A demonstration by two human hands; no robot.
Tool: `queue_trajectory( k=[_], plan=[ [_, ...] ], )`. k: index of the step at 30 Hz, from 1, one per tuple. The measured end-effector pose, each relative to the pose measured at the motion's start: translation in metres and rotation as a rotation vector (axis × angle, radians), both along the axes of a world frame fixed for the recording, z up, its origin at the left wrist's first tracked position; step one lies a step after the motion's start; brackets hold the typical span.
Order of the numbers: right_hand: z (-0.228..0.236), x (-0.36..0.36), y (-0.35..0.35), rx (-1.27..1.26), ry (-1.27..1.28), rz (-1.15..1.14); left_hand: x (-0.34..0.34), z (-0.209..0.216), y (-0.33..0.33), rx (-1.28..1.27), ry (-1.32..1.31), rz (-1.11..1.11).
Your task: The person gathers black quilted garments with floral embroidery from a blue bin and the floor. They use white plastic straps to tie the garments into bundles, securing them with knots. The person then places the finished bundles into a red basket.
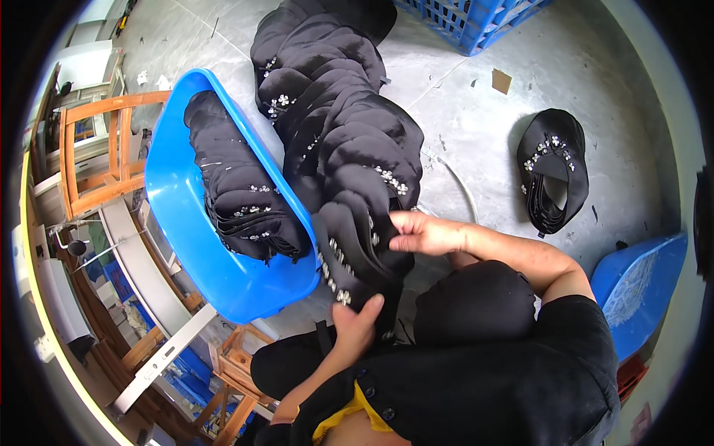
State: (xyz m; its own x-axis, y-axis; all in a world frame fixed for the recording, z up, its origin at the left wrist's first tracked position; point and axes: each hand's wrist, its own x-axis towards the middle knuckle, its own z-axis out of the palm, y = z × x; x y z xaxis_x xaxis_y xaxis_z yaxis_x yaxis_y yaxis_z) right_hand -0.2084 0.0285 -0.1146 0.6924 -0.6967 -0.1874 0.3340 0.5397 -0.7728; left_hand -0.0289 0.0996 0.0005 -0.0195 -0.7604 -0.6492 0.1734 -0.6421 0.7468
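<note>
Between my hands is a bundle of black shoe uppers, fabric with clear rhinestone flowers along the edge. My left hand grips the near end of this bundle, thumb on top and the other fingers hidden beneath. At its right edge, my right hand pinches the uppers between thumb and bent fingers. Just beyond lies a long overlapping pile of similar black uppers, stretching away over the floor. Some of them also carry rhinestone flowers. Where the held bundle ends and the pile begins is hard to make out.
A blue plastic tub at left holds another row of black uppers. On the grey floor at right sits a separate nested stack. A blue crate, wooden frames and a blue basin stand around.
</note>
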Motion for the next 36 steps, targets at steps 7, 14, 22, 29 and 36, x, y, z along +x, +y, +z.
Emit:
queue_trajectory(
  k=[7, 14, 22, 29, 36],
  plan=[
    [0.029, -0.011, -0.020, -0.062, -0.247, 0.343, 0.024, 0.002, 0.030, -0.175, -0.030, 0.033],
    [0.051, -0.153, 0.014, 0.082, -0.256, -0.847, 0.019, -0.027, 0.030, -0.354, -0.244, -0.082],
    [-0.096, -0.357, 0.140, 0.528, 1.243, -1.421, -0.035, -0.125, 0.010, -0.382, -0.435, -0.720],
    [0.010, -0.161, 0.033, -0.870, 1.613, -1.170, -0.028, -0.172, -0.018, -0.681, -1.055, -1.066],
    [-0.056, -0.068, -0.030, 0.447, 0.698, -0.420, -0.037, -0.168, -0.050, -0.375, -1.318, -1.239]
  ],
)
